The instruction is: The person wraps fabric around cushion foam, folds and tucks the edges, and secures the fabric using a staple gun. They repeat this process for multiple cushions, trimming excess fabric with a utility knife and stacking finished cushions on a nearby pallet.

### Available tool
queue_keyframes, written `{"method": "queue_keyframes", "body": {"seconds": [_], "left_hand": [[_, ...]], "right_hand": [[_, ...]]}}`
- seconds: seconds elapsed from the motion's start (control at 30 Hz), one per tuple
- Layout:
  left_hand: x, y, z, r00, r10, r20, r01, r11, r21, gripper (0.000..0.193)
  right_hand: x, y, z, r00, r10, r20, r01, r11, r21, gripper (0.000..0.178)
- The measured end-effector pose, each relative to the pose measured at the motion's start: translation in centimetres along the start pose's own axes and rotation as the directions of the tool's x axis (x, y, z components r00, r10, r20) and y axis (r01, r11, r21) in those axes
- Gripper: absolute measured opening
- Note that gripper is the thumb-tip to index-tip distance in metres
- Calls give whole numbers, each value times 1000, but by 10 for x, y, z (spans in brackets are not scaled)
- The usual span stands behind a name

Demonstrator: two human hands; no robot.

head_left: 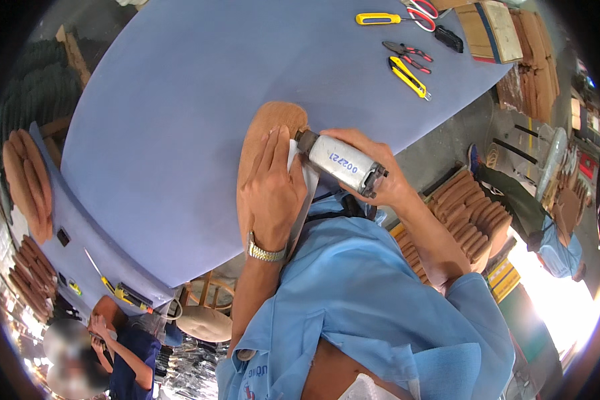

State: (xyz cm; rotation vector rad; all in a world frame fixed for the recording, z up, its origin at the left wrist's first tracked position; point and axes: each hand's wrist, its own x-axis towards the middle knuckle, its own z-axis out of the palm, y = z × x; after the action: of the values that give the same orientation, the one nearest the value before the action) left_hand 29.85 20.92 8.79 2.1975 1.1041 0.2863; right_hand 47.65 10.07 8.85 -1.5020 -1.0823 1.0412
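A brown upholstered cushion (273,115) stands near the front edge of the blue-covered table. My left hand (272,190) lies flat on it, fingers stretched out, a metal watch on the wrist. Beside those fingers a white strip (311,177) runs down along the cushion's right side. My right hand (388,172) is closed around a silver, cylindrical air stapler (341,160). Its dark nose meets the cushion's right edge, just beside my left fingertips. The exact contact point is hidden by the tool's tip.
On the far right of the blue table (180,100) lie a yellow screwdriver (378,19), red-handled scissors (423,13), pliers (410,55) and a yellow utility knife (409,78). Stacked brown cushions (470,213) stand at right. Other people work at lower left and far right.
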Motion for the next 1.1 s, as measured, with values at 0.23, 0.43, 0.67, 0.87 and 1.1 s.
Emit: {"method": "queue_keyframes", "body": {"seconds": [0.23, 0.43, 0.67, 0.87, 1.1], "left_hand": [[6, -8, -2, 998, 7, -60, -9, 999, -37, 47], [11, -13, -3, 996, -64, -56, 57, 991, -118, 49], [22, -17, -13, 995, -77, 68, 88, 980, -177, 66], [28, -25, -15, 994, -7, 112, 30, 978, -207, 69], [25, -23, -15, 995, -54, 88, 75, 965, -253, 63]], "right_hand": [[17, -19, -7, 984, 146, 102, -141, 989, -51, 74], [37, -27, -6, 963, 223, 152, -206, 971, -119, 72], [46, -32, -2, 934, 312, 176, -289, 946, -146, 76], [59, -43, -1, 899, 377, 223, -326, 916, -232, 82], [60, -51, -3, 889, 384, 249, -322, 911, -257, 89]]}}
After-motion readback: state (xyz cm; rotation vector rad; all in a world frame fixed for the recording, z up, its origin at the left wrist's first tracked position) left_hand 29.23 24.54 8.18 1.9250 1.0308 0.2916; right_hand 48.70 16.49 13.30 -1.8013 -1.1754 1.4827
